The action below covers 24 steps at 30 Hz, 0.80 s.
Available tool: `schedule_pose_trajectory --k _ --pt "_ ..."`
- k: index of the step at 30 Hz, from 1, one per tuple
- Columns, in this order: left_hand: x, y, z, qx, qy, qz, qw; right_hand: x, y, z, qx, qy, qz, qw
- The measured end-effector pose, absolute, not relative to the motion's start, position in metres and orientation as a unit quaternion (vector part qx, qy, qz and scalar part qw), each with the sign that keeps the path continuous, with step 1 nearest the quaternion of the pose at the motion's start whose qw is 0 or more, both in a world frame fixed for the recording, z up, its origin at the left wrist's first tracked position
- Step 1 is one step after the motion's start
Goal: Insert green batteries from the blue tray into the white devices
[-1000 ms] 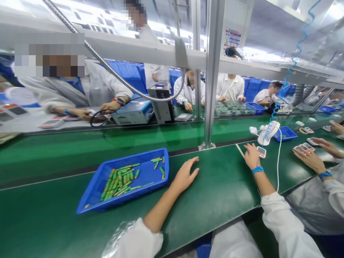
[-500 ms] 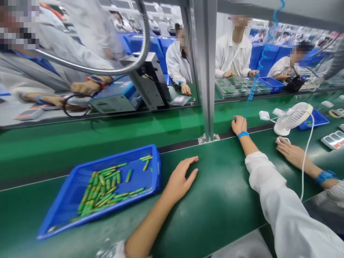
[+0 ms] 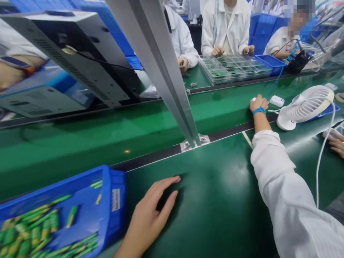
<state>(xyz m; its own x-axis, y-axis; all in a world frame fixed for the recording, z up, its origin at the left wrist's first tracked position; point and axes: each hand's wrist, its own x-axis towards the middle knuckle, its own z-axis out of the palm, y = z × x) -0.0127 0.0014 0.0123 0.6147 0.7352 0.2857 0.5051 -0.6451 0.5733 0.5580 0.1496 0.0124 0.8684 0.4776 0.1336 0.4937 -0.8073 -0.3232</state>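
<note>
My left hand (image 3: 150,215) lies flat and open on the dark green mat (image 3: 215,193), fingers stretched out, just right of a blue tray (image 3: 113,200) of green-and-yellow batteries (image 3: 29,233). My right arm, in a white sleeve, reaches far forward to the green conveyor belt (image 3: 107,132). My right hand (image 3: 258,103) wears a blue wrist strap (image 3: 258,110). Its fingers curl down over something small and white that I cannot make out. A white plug-like block (image 3: 276,101) lies just right of that hand.
A white desk fan (image 3: 305,106) with a white cable (image 3: 321,154) stands right of my right hand. A slanted metal post (image 3: 163,75) is bolted at the belt's edge. A grey machine (image 3: 70,53) stands beyond the belt. Across it, people in white coats sit at circuit-board trays (image 3: 233,68). A co-worker's hand (image 3: 335,141) rests at the far right.
My head has moved forward and down, so everything looks closer. My right hand has reached farther onto the belt, toward the white block. My left hand has stayed flat beside the tray.
</note>
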Motion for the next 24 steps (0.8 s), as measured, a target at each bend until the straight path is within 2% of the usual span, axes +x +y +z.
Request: schedule_pose_trajectory --k 8,14,20,24 --pt "-0.009 0.000 0.018 0.873 0.342 0.265 0.224 0.570 0.165 0.019 -0.948 -0.256 -0.107 0.159" --pt "-0.008 0.001 0.020 0.866 0.339 0.277 0.243 0.582 0.169 0.029 -0.945 -0.262 -0.110 0.161" --pt "-0.006 -0.004 0.021 0.853 0.339 0.286 0.276 0.588 0.166 0.027 -0.958 -0.174 -0.095 0.207" --pt "-0.003 -0.006 0.019 0.844 0.341 0.295 0.291 0.595 0.164 0.025 -0.969 -0.126 -0.070 0.200"
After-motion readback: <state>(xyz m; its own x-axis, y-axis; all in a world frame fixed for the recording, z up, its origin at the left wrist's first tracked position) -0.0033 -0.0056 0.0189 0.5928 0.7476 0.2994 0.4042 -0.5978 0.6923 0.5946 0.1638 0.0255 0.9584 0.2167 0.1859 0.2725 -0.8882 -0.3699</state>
